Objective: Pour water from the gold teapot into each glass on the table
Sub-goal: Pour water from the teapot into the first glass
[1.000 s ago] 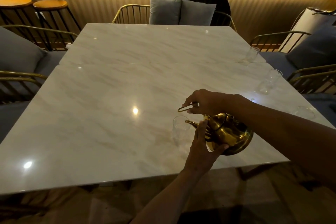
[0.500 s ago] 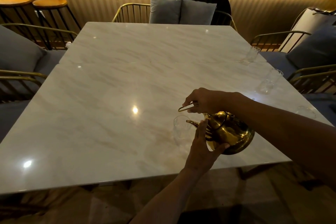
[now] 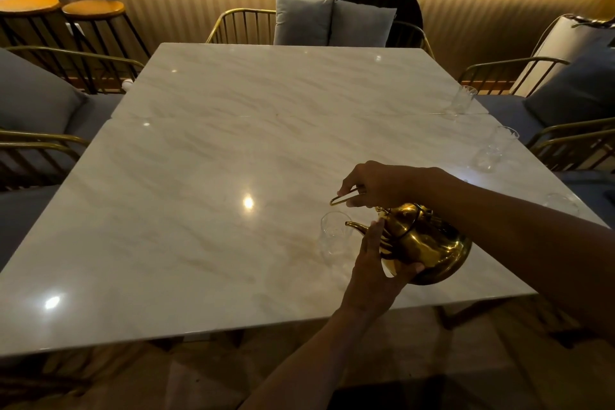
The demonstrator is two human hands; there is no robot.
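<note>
Barely anything has shifted since a moment ago: the teapot (image 3: pixel 422 243) has tipped only slightly more, spout at the rim of the near glass (image 3: pixel 333 232). The right hand (image 3: pixel 372 184) has its fingers clenched around the thin handle; the left hand (image 3: pixel 376 263) is clasped against the pot's belly, steadying it. Three more glasses stand along the table's (image 3: pixel 199 176) right edge, well apart. In this dim light the clear glass is hard to read, so overfilling is a risk. Too steep a tilt could surge water past the rim, and the spout could knock the glass over.
</note>
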